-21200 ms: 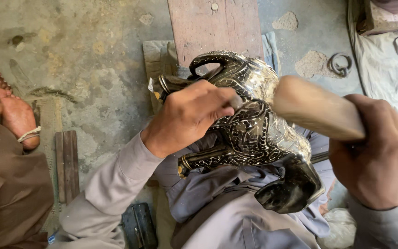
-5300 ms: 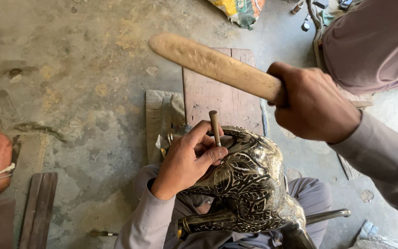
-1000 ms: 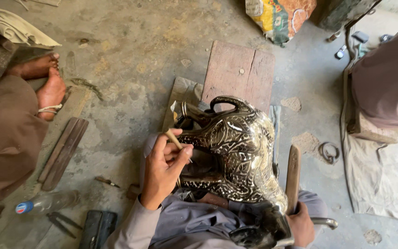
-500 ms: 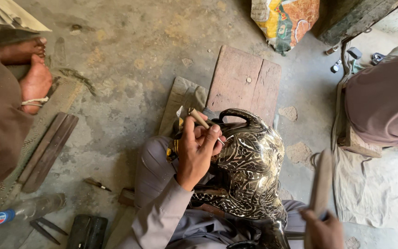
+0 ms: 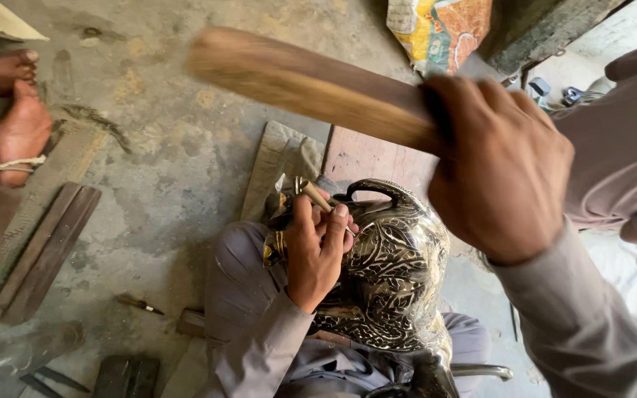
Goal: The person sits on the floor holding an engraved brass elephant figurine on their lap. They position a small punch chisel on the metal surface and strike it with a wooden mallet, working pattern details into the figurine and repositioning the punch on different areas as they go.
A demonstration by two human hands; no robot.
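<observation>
An engraved black and silver metal vessel (image 5: 399, 280) with a curved handle rests on my lap. My left hand (image 5: 318, 247) pinches a thin metal chisel (image 5: 312, 194) and sets its lower end against the vessel's upper left side. My right hand (image 5: 499, 166) is raised close to the camera, shut on a long wooden mallet (image 5: 311, 85) that points up and to the left, blurred by motion. My grey sleeves and trousers fill the bottom of the head view.
Wooden boards (image 5: 366, 155) and a folded cloth (image 5: 278, 158) lie on the concrete floor under the vessel. Another person's bare foot (image 5: 20, 129) is at the left, near wooden slats (image 5: 49, 254). A second person in a grey garment (image 5: 621, 140) sits at the right. A colourful sack (image 5: 440, 29) lies behind.
My right hand has swung the mallet up from beside my knee to high over the vessel. My left hand has kept the chisel on the vessel.
</observation>
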